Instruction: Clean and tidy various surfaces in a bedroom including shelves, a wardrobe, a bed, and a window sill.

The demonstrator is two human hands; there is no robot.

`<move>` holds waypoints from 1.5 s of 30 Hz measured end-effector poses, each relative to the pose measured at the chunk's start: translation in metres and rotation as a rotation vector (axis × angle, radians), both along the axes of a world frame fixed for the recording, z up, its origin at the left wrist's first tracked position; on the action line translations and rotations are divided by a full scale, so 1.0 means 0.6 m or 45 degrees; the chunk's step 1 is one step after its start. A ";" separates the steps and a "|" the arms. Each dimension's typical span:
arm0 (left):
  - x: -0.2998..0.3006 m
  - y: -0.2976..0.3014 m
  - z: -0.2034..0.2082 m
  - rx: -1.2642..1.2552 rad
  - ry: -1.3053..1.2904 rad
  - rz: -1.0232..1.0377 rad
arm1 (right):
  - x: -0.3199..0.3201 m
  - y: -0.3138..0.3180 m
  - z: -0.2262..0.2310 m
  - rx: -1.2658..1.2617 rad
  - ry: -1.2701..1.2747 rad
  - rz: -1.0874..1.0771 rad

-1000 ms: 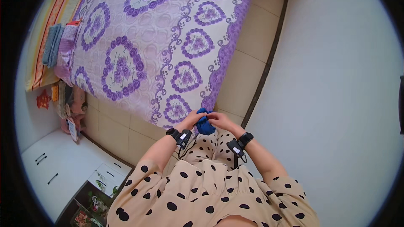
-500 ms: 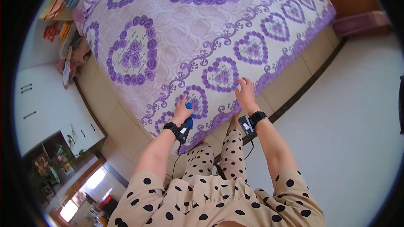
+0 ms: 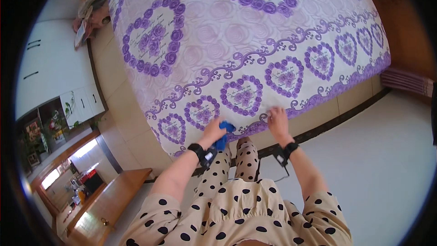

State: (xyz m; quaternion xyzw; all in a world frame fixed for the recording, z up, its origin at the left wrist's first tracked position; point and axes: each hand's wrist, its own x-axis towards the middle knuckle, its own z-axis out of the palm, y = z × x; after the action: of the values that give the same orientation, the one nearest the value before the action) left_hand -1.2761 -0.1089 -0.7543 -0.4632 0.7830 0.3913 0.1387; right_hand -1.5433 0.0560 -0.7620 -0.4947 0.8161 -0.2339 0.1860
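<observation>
- Head view: a bed is seen from above, covered by a bedspread (image 3: 255,41) in pale pink and white with purple heart wreaths and a scrolling purple border.
- The left hand (image 3: 213,130) is closed around a small blue object (image 3: 224,135), which is held at the near edge of the bedspread; only part of the blue object shows past the fingers, so its kind cannot be told.
- The right hand (image 3: 278,120) is laid on the bedspread border just beside a small purple heart, fingers curled at the hem; whether cloth is pinched cannot be told.
- A black band with a small device is worn on each wrist.
- The two hands are set apart along the same near edge, the left one lower.
- A cream dress with black polka dots (image 3: 241,214) fills the lower middle.
- A white cabinet (image 3: 50,73) stands at the left, and a wooden desk (image 3: 107,200) lies at the lower left.
- Pale floor (image 3: 382,155) spreads on the right.
</observation>
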 end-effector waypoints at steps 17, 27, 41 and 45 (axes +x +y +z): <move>0.092 0.013 -0.018 0.675 -0.160 -0.137 | -0.047 0.001 -0.013 0.466 -0.118 -0.168; 0.082 0.000 0.054 0.713 -0.070 0.622 | -0.135 -0.473 0.094 -0.184 0.250 0.329; -0.392 0.111 0.142 0.757 -0.034 0.765 | -0.878 0.151 0.026 0.586 0.013 -1.022; -0.425 0.112 0.134 0.765 0.107 0.811 | -0.844 -0.012 0.043 -0.160 0.258 -0.438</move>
State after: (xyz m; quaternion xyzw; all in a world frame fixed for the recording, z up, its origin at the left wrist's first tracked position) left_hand -1.5309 -0.0417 -0.6737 -0.6043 0.4578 0.6432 0.1079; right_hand -2.0495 0.0485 -0.7362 -0.3797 0.8869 -0.2616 0.0289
